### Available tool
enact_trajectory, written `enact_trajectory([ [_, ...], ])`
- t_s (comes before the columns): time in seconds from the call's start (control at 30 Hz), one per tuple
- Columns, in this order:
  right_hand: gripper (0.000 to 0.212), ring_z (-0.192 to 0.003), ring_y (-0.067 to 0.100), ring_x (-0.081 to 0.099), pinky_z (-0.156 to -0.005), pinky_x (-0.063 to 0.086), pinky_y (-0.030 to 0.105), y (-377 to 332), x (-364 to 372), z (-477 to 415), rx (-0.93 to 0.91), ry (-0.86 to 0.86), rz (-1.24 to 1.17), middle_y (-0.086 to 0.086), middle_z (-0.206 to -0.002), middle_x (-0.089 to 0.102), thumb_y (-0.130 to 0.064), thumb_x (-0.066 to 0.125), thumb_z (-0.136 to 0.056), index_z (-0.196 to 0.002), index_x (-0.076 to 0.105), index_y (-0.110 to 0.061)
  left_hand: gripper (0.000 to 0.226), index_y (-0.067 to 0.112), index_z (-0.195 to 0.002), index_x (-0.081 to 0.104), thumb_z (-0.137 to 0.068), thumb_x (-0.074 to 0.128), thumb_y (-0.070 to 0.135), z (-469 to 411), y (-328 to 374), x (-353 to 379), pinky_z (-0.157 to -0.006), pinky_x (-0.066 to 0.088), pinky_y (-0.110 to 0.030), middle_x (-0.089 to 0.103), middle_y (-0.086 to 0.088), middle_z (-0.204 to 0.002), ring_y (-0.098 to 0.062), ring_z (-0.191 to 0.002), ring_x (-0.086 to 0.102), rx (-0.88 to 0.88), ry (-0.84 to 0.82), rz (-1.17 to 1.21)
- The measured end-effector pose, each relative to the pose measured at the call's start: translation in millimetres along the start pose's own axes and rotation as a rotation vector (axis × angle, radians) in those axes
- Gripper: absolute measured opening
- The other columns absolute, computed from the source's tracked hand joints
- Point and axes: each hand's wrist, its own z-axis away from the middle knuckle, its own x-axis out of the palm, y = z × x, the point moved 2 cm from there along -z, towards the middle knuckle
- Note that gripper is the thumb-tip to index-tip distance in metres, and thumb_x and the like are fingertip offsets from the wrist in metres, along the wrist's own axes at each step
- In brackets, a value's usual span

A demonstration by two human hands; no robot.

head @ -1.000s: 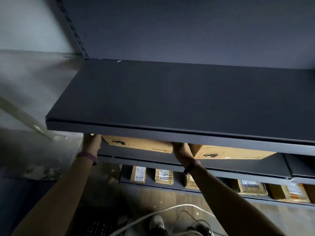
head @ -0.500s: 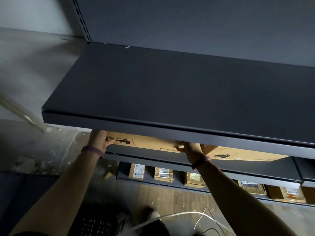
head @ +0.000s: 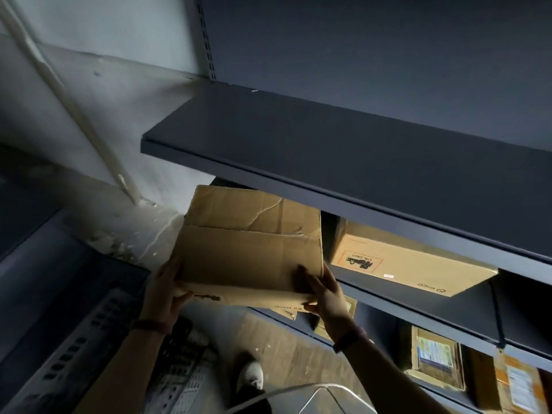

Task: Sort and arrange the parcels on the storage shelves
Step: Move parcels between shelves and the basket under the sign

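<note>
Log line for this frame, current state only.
left hand: holds box left edge | right hand: holds its right corner | box: tilted, at left end of shelf | second box: lying on shelf

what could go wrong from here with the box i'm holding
1. The box is gripped only at its near corners by the left hand and right hand. Its top is creased and torn, so it may sag or slip.
2. Its far end sits just under the top shelf's front lip. Lifting now would likely knock it.
3. A white cable lies on the floor by the shoe, a trip hazard when stepping back.
</note>
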Motion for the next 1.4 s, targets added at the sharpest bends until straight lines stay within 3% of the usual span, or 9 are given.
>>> enact_trajectory([
  [0.13, 0.05, -0.102, 0.019, 0.063, -0.064, 0.056, 0.024, 17.8, -32.5, 60.3, 0.004, -0.061, -0.05, 0.009, -0.127, 0.061, -0.018, 0.057, -0.094, -0.142, 0.045, -0.023, 0.042, 0.02, -0.127, 0.057, -0.089, 0.06, 0.038, 78.7, -34.1, -25.4, -0.076, 0.054, -0.046, 0.06, -0.007, -0.123, -0.03, -0.11, 0.056, -0.037, 0.08, 0.026],
  [0.43, 0.048, -0.102, 0.019, 0.061, -0.073, 0.052, 0.035, 42.6, -127.9, 178.8, -0.033, -0.073, -0.042, -0.003, -0.115, 0.062, -0.016, 0.057, -0.092, -0.136, 0.047, -0.029, 0.021, 0.014, -0.096, 0.057, -0.085, 0.064, 0.03, 210.0, -88.7, -27.8, -0.056, 0.055, -0.038, 0.06, -0.016, -0.092, -0.029, -0.072, 0.064, -0.122, -0.023, -0.118],
  [0.57, 0.044, -0.106, 0.025, 0.063, -0.065, 0.056, 0.029, 49.2, -165.2, 207.4, -0.105, -0.074, -0.03, 0.003, -0.115, 0.067, -0.007, 0.062, -0.089, -0.128, 0.056, -0.027, 0.047, 0.026, -0.128, 0.049, -0.087, 0.064, 0.044, 225.7, -90.6, -6.3, -0.064, 0.056, -0.037, 0.063, -0.008, -0.108, -0.027, -0.088, 0.065, -0.067, -0.096, -0.338],
  [0.8, 0.049, -0.121, 0.037, 0.052, -0.081, 0.056, 0.04, 60.8, -213.2, 216.9, -0.323, -0.079, 0.156, 0.011, -0.123, 0.059, 0.014, 0.065, -0.082, -0.115, 0.054, -0.02, 0.051, -0.003, -0.117, 0.047, -0.073, 0.066, -0.019, 260.2, -81.8, 28.6, -0.071, 0.048, -0.04, 0.058, -0.023, -0.102, -0.032, -0.087, 0.058, 0.158, -0.2, -0.394],
  [0.9, 0.071, -0.125, 0.023, 0.052, -0.098, 0.051, 0.049, 54.2, -218.2, 220.9, -0.417, -0.131, 0.247, 0.002, -0.133, 0.054, -0.005, 0.076, -0.076, -0.134, 0.044, -0.029, 0.056, 0.013, -0.099, 0.049, -0.066, 0.063, -0.03, 273.8, -70.1, 40.4, -0.072, 0.047, -0.039, 0.057, -0.017, -0.096, -0.026, -0.086, 0.055, 0.223, -0.161, -0.336],
  [1.0, 0.097, -0.129, 0.016, 0.052, -0.095, 0.051, 0.032, 48.0, -214.7, 224.9, -0.361, -0.268, 0.153, -0.005, -0.143, 0.049, -0.026, 0.084, -0.071, -0.148, 0.026, -0.036, 0.063, 0.018, -0.099, 0.049, -0.063, 0.065, -0.031, 284.5, -60.4, 44.2, -0.075, 0.05, -0.041, 0.061, -0.013, -0.099, -0.026, -0.093, 0.057, 0.317, -0.187, -0.38],
  [1.17, 0.06, -0.117, 0.019, 0.057, -0.082, 0.054, 0.027, 42.6, -217.3, 225.8, -0.411, -0.13, 0.044, -0.001, -0.122, 0.059, -0.013, 0.076, -0.074, -0.124, 0.044, -0.026, 0.059, 0.013, -0.123, 0.053, -0.07, 0.079, 0.008, 294.4, -42.6, 44.0, -0.098, 0.046, -0.053, 0.064, -0.015, -0.121, -0.034, -0.112, 0.06, 0.273, -0.288, -0.351],
  [1.3, 0.056, -0.109, 0.012, 0.06, -0.084, 0.053, 0.023, 34.3, -217.8, 227.1, -0.439, -0.167, 0.078, -0.01, -0.112, 0.066, -0.008, 0.073, -0.075, -0.119, 0.044, -0.025, 0.07, 0.009, -0.144, 0.039, -0.095, 0.03, 0.059, 296.6, -30.7, 39.5, -0.112, 0.03, -0.045, 0.045, -0.016, -0.145, -0.034, -0.134, 0.041, -0.005, -0.259, -0.112],
  [1.4, 0.055, -0.111, 0.016, 0.059, -0.088, 0.053, 0.026, 31.6, -216.7, 229.0, -0.447, -0.119, 0.156, -0.008, -0.112, 0.065, 0.0, 0.075, -0.076, -0.115, 0.047, -0.027, 0.07, 0.023, -0.129, 0.054, -0.078, 0.039, 0.069, 301.3, -20.2, 38.7, -0.107, 0.037, -0.051, 0.062, -0.009, -0.128, -0.029, -0.119, 0.055, 0.015, -0.36, -0.223],
])
